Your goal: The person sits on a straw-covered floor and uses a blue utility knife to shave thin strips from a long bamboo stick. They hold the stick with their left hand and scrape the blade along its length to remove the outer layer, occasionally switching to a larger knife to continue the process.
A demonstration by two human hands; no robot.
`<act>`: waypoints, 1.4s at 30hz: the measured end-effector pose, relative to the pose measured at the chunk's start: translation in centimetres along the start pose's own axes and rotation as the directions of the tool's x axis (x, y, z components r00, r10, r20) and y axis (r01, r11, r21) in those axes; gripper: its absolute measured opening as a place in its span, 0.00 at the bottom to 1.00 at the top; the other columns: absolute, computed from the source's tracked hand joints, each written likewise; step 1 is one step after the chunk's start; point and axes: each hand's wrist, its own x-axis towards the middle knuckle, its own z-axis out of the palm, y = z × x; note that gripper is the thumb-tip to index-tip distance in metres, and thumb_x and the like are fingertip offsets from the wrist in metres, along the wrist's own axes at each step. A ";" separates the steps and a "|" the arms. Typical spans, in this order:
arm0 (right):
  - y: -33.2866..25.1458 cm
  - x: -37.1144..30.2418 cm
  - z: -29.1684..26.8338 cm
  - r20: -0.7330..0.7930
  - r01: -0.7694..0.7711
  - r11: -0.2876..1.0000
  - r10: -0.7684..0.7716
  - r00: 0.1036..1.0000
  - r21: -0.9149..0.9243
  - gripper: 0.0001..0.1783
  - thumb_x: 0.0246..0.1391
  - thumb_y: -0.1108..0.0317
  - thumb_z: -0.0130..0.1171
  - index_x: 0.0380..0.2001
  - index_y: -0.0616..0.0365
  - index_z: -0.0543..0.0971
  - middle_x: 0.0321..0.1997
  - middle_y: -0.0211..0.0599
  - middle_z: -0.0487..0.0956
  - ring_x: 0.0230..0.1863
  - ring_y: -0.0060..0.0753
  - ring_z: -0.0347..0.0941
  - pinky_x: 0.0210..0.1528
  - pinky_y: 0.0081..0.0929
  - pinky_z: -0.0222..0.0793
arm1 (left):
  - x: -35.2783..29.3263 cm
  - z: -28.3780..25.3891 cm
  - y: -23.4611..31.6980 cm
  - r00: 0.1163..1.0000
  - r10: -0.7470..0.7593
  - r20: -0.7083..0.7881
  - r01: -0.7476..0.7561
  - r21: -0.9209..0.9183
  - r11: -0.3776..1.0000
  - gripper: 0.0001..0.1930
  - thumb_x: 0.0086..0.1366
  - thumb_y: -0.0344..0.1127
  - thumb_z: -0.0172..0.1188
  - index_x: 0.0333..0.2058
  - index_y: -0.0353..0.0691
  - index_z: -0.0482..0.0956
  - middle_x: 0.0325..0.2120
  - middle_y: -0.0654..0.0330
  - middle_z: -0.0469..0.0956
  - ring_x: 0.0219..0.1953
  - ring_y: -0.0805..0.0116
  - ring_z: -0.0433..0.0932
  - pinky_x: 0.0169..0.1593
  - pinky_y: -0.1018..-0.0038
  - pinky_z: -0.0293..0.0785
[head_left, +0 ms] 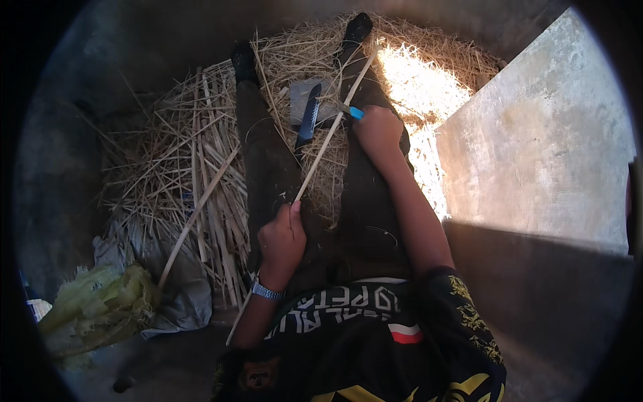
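We see straw (151,157) under the legs (268,144). Between them lies a blade (310,115), partly on a sheet (301,96). A stick (319,157) runs through the left hand (281,238) and past the right hand (378,132). To our left sits a bundle (100,305); right, a wall (542,147).

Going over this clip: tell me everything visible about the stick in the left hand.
The stick is long, thin, pale tan and nearly straight, plain-surfaced, like cane or split bamboo. It slants from upper right to lower left, crossing over the right leg and the gap between the legs. The left hand grips it; its lower end shows beside the left forearm. Farther up, the blade of the blue-handled knife in the right hand appears to meet it. Whether it touches the leg is unclear.
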 end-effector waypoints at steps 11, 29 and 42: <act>-0.2 1.2 0.3 0.046 -0.060 0.997 0.061 0.997 -0.042 0.10 0.50 0.60 0.61 0.28 0.54 0.86 0.30 0.47 0.84 0.33 0.54 0.83 0.35 0.49 0.78 | 0.3 -0.5 0.3 0.997 -0.076 0.032 0.075 0.014 0.997 0.20 0.77 0.45 0.50 0.27 0.38 0.75 0.16 0.44 0.74 0.22 0.39 0.77 0.25 0.50 0.68; 0.2 0.3 0.1 0.103 0.006 0.997 0.002 0.995 -0.082 0.09 0.51 0.67 0.60 0.25 0.56 0.86 0.28 0.49 0.84 0.31 0.52 0.84 0.33 0.44 0.78 | 0.5 -1.0 0.1 0.975 -0.160 0.152 0.174 -0.083 0.981 0.24 0.77 0.49 0.48 0.30 0.35 0.78 0.17 0.42 0.73 0.25 0.36 0.77 0.27 0.52 0.68; 0.1 0.5 -0.5 0.099 -0.015 0.996 0.024 0.995 -0.090 0.09 0.53 0.65 0.59 0.27 0.54 0.87 0.29 0.47 0.85 0.33 0.51 0.84 0.34 0.44 0.78 | 0.8 -0.5 -0.7 0.980 -0.177 0.091 0.189 -0.140 0.972 0.23 0.76 0.48 0.53 0.26 0.34 0.73 0.15 0.46 0.68 0.19 0.44 0.72 0.25 0.60 0.65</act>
